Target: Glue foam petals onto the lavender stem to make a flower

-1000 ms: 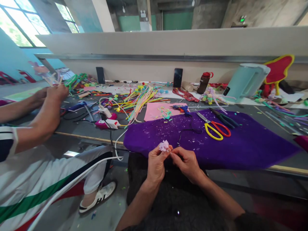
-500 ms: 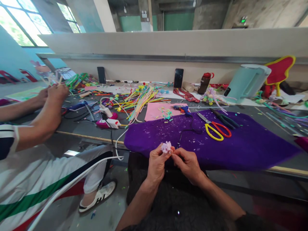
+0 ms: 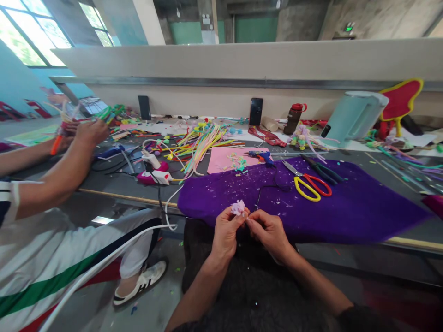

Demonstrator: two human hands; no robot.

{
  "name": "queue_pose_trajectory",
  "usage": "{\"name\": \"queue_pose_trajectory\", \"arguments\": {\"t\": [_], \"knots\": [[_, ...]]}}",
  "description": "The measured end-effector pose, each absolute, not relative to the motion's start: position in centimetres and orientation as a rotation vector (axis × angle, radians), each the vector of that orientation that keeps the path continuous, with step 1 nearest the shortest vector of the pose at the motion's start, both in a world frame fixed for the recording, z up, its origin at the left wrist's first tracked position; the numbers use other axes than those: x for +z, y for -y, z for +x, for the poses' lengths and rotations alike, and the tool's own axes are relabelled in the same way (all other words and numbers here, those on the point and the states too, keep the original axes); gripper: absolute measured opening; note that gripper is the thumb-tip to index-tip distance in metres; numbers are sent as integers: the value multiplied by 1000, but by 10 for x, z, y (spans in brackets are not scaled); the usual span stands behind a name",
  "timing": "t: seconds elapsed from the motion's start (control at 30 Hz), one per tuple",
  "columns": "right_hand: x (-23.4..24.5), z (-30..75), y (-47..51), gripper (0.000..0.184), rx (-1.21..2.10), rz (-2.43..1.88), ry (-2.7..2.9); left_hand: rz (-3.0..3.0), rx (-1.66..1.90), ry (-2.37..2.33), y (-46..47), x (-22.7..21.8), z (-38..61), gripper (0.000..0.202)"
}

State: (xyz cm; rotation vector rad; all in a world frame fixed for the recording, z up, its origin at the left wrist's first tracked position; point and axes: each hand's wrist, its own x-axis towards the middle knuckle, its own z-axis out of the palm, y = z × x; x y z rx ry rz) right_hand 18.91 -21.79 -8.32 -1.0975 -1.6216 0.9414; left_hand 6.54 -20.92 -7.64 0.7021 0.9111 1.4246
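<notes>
My left hand (image 3: 226,233) pinches a small pale purple fuzzy flower (image 3: 238,207) at the near edge of the purple felt cloth (image 3: 346,207). My right hand (image 3: 268,230) meets it fingertip to fingertip, pinched on the flower's lower part or stem, which is too small to make out. Both hands hover over my lap, just in front of the table edge.
Yellow-and-red scissors (image 3: 309,186) and dark pliers (image 3: 321,170) lie on the cloth. A blue glue gun (image 3: 261,157) rests on pink paper (image 3: 224,159). Coloured pipe cleaners (image 3: 200,143), a power strip (image 3: 154,173), two phones, a bottle (image 3: 293,119) and a kettle (image 3: 353,117) stand behind. A co-worker's arms (image 3: 65,170) work at left.
My hands stay almost in place, fingers shifting slightly on the flower. The co-worker's hands have moved a little right and away from the table's left end.
</notes>
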Motion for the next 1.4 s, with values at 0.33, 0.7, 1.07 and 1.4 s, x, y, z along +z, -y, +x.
{"name": "queue_pose_trajectory", "arguments": {"t": [0.33, 0.7, 1.07, 1.4], "knots": [[-85, 192, 220, 23, 977, -1080, 1630, 723, 1401, -917, 210, -76, 62, 18], [-86, 191, 222, 25, 1020, -1050, 1611, 816, 1420, -915, 212, -80, 60, 15], [-89, 192, 220, 24, 1026, -1066, 1598, 763, 1368, -881, 212, -80, 62, 17], [-90, 195, 217, 20, 943, -1047, 1720, 905, 1429, -912, 214, -83, 61, 8]]}}
